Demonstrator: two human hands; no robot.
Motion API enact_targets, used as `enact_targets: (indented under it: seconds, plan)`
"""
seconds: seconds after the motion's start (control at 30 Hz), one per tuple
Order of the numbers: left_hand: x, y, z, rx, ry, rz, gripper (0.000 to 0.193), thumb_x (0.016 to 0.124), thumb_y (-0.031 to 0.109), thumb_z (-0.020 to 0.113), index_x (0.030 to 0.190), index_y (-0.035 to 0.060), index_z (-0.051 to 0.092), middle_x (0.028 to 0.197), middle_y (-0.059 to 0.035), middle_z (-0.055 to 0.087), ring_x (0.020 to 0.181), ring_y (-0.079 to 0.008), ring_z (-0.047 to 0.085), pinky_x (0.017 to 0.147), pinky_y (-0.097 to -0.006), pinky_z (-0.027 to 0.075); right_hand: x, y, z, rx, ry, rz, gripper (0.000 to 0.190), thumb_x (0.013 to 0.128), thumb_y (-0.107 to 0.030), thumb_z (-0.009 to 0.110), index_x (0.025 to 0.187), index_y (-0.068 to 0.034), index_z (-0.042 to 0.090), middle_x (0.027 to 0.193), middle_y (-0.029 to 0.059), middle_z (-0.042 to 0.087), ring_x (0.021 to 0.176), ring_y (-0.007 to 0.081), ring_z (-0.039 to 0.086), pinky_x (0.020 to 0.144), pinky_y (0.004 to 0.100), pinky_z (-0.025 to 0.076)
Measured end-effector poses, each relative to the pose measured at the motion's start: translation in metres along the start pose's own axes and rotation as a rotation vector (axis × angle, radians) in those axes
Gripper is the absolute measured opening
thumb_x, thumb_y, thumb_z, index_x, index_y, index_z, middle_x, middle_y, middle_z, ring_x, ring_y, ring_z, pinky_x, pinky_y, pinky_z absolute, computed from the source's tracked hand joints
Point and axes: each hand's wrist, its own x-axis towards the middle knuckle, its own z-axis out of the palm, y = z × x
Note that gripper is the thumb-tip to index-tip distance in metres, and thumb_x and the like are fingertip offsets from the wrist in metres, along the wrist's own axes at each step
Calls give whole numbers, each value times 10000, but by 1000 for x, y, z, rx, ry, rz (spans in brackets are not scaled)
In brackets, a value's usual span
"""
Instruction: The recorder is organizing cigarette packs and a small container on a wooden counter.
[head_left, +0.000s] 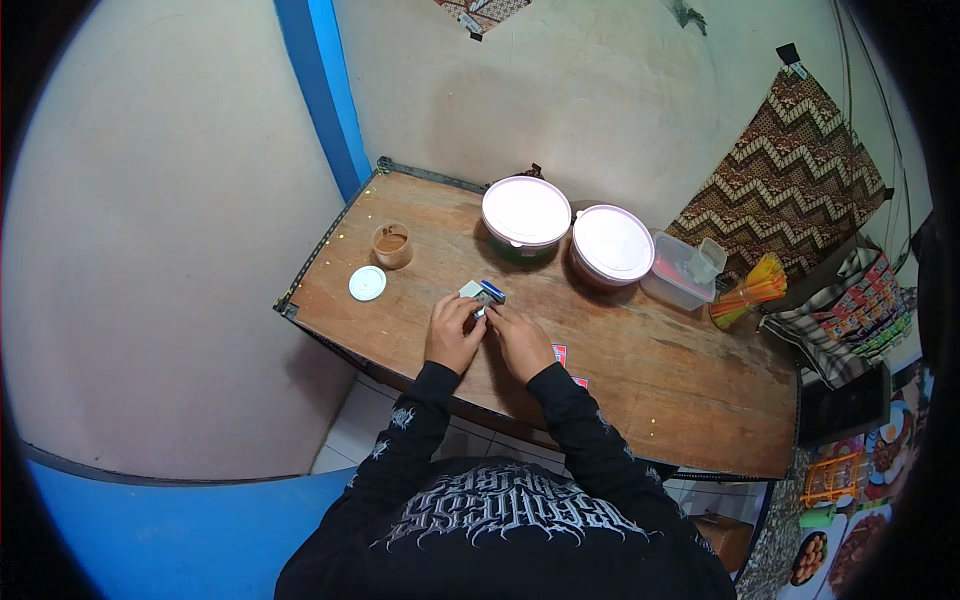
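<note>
Both hands meet over the middle of the wooden table (450, 195). My left hand (452, 330) and my right hand (521, 335) hold a small item (481, 310) with a shiny part between their fingertips; its kind is too small to tell. Just beyond the fingers are a small white and blue object (491, 292) and a pale flat piece (470, 289). Red and blue printed packets or cards (559, 354) lie partly hidden by my right wrist and sleeve. To the left stands a clear plastic cup of brown powder or paste (391, 244), with a round white lid (367, 283) beside it.
Two lidded round tubs (526, 212) (613, 245) stand near the wall. Right of them are a clear plastic box (679, 274), a bundle of orange and green straws (750, 289) and a checked cloth (802, 345) by many small sachets (862, 304). A metal edge (330, 240) borders the table's left side.
</note>
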Motion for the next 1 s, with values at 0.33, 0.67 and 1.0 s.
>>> enact_targets:
  seconds: [0.33,0.67,1.0]
  plan:
    - [-2,2,2,81,-57,-96,286,867,175,845,1127,60,808,1200,-151,726,1301,-397,610,1121,-493,498,5,-10,-10,-26,-100,115,390,1049,-135,563,1418,-118,687,1464,110,692,1124,403,746,930,513,606]
    - [-16,-14,14,-601,18,-588,868,884,72,903,1600,-7,417,1267,-194,734,1100,-249,743,942,-368,610,17,3,-5,170,-98,184,342,1010,-79,608,1341,-115,688,1226,207,759,1048,487,714,927,585,556]
    - [-44,-3,16,-668,-93,-557,620,1006,-20,727,1579,36,498,1214,-126,755,1064,-162,732,907,-309,602,9,0,-6,143,8,84,533,907,-279,792,1403,-116,688,1198,190,768,1181,433,667,1006,539,521]
